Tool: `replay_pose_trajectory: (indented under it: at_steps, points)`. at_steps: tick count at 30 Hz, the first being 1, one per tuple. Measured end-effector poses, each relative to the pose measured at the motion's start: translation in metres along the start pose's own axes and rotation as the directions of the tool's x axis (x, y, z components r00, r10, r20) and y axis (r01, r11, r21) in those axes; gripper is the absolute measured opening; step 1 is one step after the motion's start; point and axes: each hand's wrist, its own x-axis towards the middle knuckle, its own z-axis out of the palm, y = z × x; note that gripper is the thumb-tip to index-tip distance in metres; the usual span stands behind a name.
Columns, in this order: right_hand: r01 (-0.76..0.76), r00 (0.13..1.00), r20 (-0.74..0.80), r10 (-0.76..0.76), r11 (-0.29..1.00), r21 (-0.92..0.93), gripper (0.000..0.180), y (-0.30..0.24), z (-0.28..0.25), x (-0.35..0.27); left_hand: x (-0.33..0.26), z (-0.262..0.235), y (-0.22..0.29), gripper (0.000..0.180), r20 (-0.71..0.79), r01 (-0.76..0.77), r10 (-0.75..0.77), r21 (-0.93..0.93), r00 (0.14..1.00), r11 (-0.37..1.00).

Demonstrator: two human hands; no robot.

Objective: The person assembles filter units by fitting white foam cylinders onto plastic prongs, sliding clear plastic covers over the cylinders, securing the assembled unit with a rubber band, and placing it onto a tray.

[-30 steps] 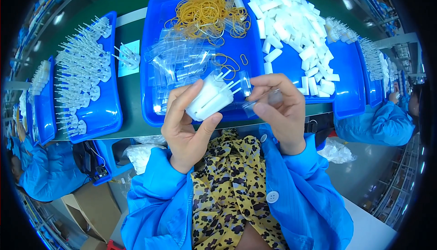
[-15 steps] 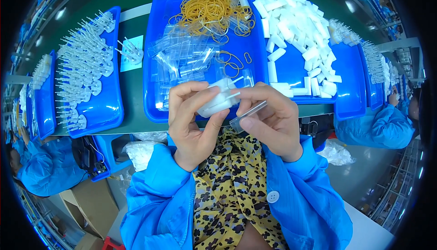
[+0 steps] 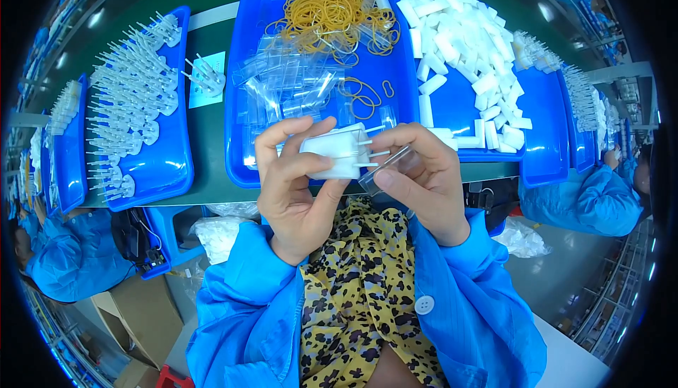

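In front of my chest, my left hand [image 3: 293, 183] grips a bundle of white blocks [image 3: 335, 153] between thumb and fingers. Several thin white prongs [image 3: 378, 153] stick out of its right end, toward my other hand. My right hand [image 3: 431, 183] pinches a small clear plastic piece [image 3: 404, 160], tilted beside the prong tips. Whether that plastic touches the prongs, I cannot tell. Just beyond both hands lies a blue tray [image 3: 244, 34] with a heap of yellow rubber bands [image 3: 332, 17] and clear plastic pieces [image 3: 286, 80].
Loose white blocks [image 3: 452, 34] fill a blue tray [image 3: 452, 98] on the right. The left blue tray [image 3: 169, 169] holds rows of white pronged parts [image 3: 134, 91]. One pronged part [image 3: 207, 73] rests on a pale card. Co-workers in blue sit at either side [image 3: 583, 197].
The block bundle has turned in my left hand, so more of its flat side and prongs show. My right hand has shifted slightly, and its clear plastic piece has tilted.
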Motion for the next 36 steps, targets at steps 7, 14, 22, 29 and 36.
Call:
replay_pose_trajectory:
  at_steps: [7, 14, 22, 29, 36]
  points:
    - [0.202, 0.969, -0.151, -0.195, 0.979, 0.03, 0.027, 0.006, -0.01, -0.006, 0.003, 0.003, 0.004, 0.027, 0.044, 0.114, -0.114, 0.001, 0.993, 0.993]
    - [0.256, 0.938, -0.231, -0.258, 0.966, -0.042, 0.029, 0.008, -0.002, -0.003, 0.001, 0.004, 0.004, 0.027, 0.023, 0.165, -0.165, 0.006, 0.986, 0.986]
    - [0.254, 0.947, -0.19, -0.261, 0.965, -0.058, 0.029, 0.008, 0.001, -0.003, 0.0, 0.004, 0.004, 0.029, -0.003, 0.157, -0.157, 0.035, 0.988, 0.987]
    - [0.286, 0.945, -0.12, -0.303, 0.948, -0.139, 0.025, 0.013, 0.003, -0.002, 0.0, 0.004, 0.001, 0.031, -0.012, 0.084, -0.084, 0.106, 0.996, 0.991]
    - [0.325, 0.924, -0.139, -0.355, 0.924, -0.199, 0.024, 0.018, 0.006, 0.0, 0.0, 0.003, 0.004, 0.031, -0.02, 0.094, -0.092, 0.157, 0.996, 0.983]
